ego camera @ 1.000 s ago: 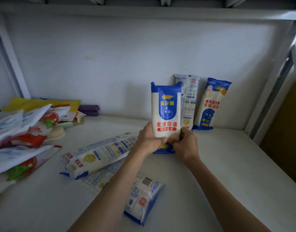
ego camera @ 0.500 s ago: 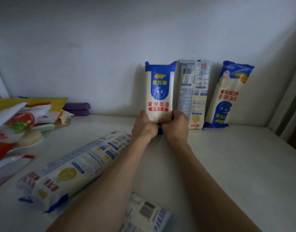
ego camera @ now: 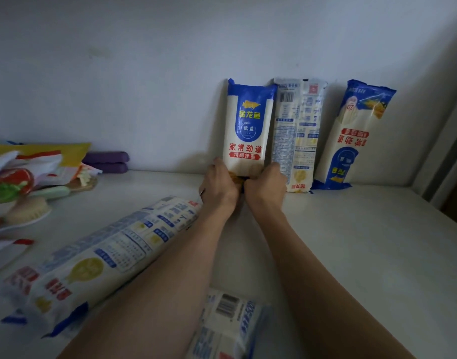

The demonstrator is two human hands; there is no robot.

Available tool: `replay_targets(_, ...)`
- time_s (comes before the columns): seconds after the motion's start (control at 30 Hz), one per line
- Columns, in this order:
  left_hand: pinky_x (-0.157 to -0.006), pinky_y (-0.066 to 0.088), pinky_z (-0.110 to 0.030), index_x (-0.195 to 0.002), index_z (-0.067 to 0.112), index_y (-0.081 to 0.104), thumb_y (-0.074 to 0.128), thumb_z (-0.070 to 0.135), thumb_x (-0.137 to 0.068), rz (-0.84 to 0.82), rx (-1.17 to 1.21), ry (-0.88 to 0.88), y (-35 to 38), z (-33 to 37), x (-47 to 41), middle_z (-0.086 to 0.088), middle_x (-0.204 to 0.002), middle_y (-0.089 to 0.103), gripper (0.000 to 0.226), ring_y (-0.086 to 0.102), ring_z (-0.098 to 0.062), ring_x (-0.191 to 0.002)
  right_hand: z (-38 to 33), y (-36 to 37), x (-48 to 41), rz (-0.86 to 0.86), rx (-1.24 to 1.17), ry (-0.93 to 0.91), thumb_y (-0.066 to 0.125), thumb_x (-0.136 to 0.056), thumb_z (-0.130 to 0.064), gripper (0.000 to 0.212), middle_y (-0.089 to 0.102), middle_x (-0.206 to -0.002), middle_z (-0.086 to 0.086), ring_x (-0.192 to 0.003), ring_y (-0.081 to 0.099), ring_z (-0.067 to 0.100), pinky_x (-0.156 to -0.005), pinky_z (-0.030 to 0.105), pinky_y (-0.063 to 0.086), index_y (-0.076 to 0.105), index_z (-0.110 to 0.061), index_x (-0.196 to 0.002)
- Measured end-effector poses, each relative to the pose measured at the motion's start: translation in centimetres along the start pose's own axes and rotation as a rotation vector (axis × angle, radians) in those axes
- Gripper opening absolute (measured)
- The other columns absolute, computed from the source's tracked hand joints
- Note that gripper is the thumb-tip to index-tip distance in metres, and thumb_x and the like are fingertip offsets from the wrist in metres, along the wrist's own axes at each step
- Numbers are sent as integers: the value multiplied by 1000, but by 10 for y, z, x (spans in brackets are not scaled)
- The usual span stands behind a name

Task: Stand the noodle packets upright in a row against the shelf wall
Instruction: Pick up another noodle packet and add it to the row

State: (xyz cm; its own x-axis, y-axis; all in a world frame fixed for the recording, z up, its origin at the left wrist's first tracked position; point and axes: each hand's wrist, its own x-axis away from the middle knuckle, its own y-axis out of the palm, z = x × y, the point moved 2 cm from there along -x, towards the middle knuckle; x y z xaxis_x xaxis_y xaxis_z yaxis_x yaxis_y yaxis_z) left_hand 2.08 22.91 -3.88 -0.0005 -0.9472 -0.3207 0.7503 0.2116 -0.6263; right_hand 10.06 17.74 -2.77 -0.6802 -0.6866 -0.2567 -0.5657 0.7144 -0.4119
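Note:
A blue-and-white noodle packet stands upright against the back shelf wall. My left hand and my right hand both grip its bottom end. Right of it, touching, a second packet stands with its printed back facing out. Further right a third packet leans upside down against the wall. Another noodle packet lies flat on the shelf by my left forearm. One more packet lies flat at the near edge, partly under my arms.
A heap of other food bags and a round brush crowd the left side. Two purple bars lie against the wall. A shelf upright closes the right end. The white shelf board spreads out to the right.
Both hands carried the blue-and-white packet back to the wall, beside the second packet. My head came closer and lower, so the shelf top left the view.

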Motion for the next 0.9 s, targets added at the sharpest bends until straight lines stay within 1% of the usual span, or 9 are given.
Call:
replay_targets(0.1, -82, 48, -43, -120, 7, 45, 75, 26, -77, 14, 39, -23, -1, 3, 2, -14, -122, 59, 55, 59, -36, -111, 0, -1, -1, 12, -30, 17, 59, -78, 6, 45, 58, -120, 22, -112, 57, 40, -90, 43, 50, 46, 1, -121)
replay_targets(0.27, -82, 49, -46, -117, 7, 41, 72, 22, -79, 30, 104, -27, -1, 4, 3, -16, -118, 63, 52, 60, -39, -108, 4, 3, -6, -2, -53, 34, 58, -76, 5, 37, 62, -114, 19, -104, 61, 37, -84, 39, 53, 58, 1, -113)
replay_targets(0.37, -84, 51, -47, -118, 7, 40, 68, 22, -81, 17, 123, -24, 0, 6, 5, -16, -118, 63, 49, 60, -39, -107, 7, 9, -9, -30, -63, 13, 61, -74, 1, 36, 64, -112, 19, -102, 63, 36, -86, 41, 56, 61, 1, -111)
replay_targets(0.47, -82, 50, -47, -118, 8, 40, 69, 24, -81, 24, 113, 0, 0, 7, 6, -16, -118, 61, 49, 60, -39, -107, 5, 5, -13, -16, -41, -6, 61, -77, -8, 30, 67, -106, 15, -96, 65, 32, -80, 41, 58, 64, -2, -106)
replay_targets(0.57, -80, 49, -45, -121, 7, 39, 68, 14, -82, 21, 82, 14, 2, 5, 6, -17, -120, 59, 48, 59, -38, -110, 0, -25, -26, 300, -84, 22, 65, -78, -11, 32, 63, -111, 10, -96, 62, 26, -77, 37, 55, 58, -5, -109)
replay_targets(0.67, -76, 47, -41, -124, 7, 37, 68, 11, -82, 17, 67, 6, 2, 7, 8, -16, -121, 58, 52, 58, -35, -110, 8, -70, -52, 596, -111, 130, 67, -73, -7, 63, 43, -131, 17, -118, 46, 33, -97, 40, 45, 38, -2, -129)
replay_targets(0.73, -75, 45, -40, -124, 6, 36, 67, 11, -83, 26, 73, -17, 3, 9, 8, -16, -121, 58, 52, 59, -35, -110, 24, -91, -73, 570, -51, 292, 71, -72, -16, 81, 35, -139, 20, -128, 38, 36, -106, 42, 38, 27, -2, -139)
replay_targets(0.8, -76, 47, -41, -124, 6, 35, 67, 11, -83, 39, 88, -41, 3, 9, 6, -15, -120, 58, 52, 60, -34, -109, 40, -101, -90, 440, -9, 356, 75, -74, -25, 92, 32, -144, 21, -132, 35, 38, -109, 47, 35, 20, -5, -145)
replay_targets(0.9, -77, 51, -43, -122, 6, 34, 69, 11, -82, 58, 111, -38, 5, 9, 5, -15, -118, 59, 53, 62, -33, -107, 54, -106, -105, 285, -70, 146, 78, -74, -19, 78, 48, -133, 18, -122, 50, 37, -99, 51, 47, 31, -8, -136)
